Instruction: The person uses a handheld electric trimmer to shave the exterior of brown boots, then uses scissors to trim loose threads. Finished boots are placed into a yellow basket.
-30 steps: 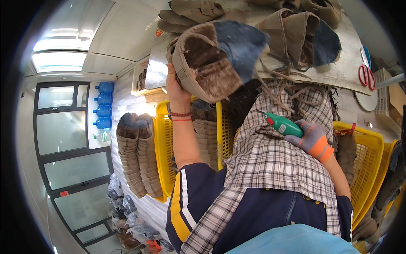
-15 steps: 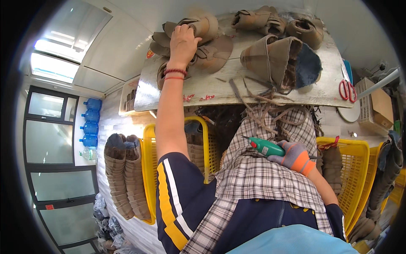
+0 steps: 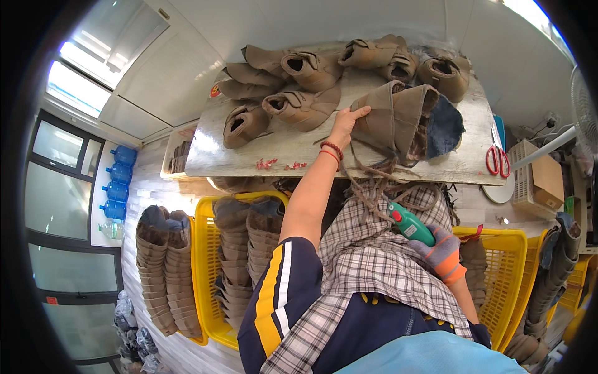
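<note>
The pale worktable (image 3: 208, 153), largest here, carries a nested stack of fur-lined boot uppers (image 3: 378, 118) lying on its side right of centre, near the front edge. Below it, the plaid apron (image 3: 367, 265) covers the wearer's lap. The bare left hand (image 3: 346, 120) is at the stack's left end, part-open, thumb stretched out; whether it grips cannot be told. The gloved right hand (image 3: 443, 250) is curled around a green handheld power tool (image 3: 413, 226) over the lap. Smallest are loose brown cords (image 3: 372, 169) at the table edge, near the tool's tip. They could snag if the tool started or dipped; a one-sided tug might slide the nested uppers apart or off the edge.
</note>
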Tool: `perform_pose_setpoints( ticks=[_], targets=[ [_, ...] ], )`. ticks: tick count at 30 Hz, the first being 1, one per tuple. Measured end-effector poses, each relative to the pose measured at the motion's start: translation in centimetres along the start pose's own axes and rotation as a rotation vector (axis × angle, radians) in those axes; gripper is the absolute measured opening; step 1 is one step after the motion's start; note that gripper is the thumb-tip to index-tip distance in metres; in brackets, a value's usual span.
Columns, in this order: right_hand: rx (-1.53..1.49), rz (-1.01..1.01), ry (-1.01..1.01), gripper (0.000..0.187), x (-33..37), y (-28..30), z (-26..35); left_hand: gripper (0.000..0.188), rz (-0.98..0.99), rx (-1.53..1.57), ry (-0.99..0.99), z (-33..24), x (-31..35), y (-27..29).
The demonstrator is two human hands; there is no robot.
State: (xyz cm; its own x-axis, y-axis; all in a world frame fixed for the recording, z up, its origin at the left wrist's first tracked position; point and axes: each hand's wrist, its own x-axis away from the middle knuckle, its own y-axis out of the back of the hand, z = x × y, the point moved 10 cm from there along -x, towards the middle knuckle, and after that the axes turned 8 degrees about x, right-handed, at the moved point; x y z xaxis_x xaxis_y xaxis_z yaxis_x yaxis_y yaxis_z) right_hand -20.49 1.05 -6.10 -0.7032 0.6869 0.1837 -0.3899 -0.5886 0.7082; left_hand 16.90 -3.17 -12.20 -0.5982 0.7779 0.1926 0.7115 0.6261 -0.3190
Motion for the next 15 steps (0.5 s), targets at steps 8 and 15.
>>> perform_pose_setpoints(
  ticks=[8, 15],
  targets=[
    [-0.117, -0.190, -0.058, 0.046, -0.8, 2.5, -2.1, 0.018, 0.050, 0.073, -0.534, -10.1, 6.3, -2.8],
    [-0.351, -0.322, 0.071, 0.039, -3.1, 6.5, -0.7, 0.033, -0.116, 0.659, -0.465, -11.4, 9.5, 8.4]
  ],
)
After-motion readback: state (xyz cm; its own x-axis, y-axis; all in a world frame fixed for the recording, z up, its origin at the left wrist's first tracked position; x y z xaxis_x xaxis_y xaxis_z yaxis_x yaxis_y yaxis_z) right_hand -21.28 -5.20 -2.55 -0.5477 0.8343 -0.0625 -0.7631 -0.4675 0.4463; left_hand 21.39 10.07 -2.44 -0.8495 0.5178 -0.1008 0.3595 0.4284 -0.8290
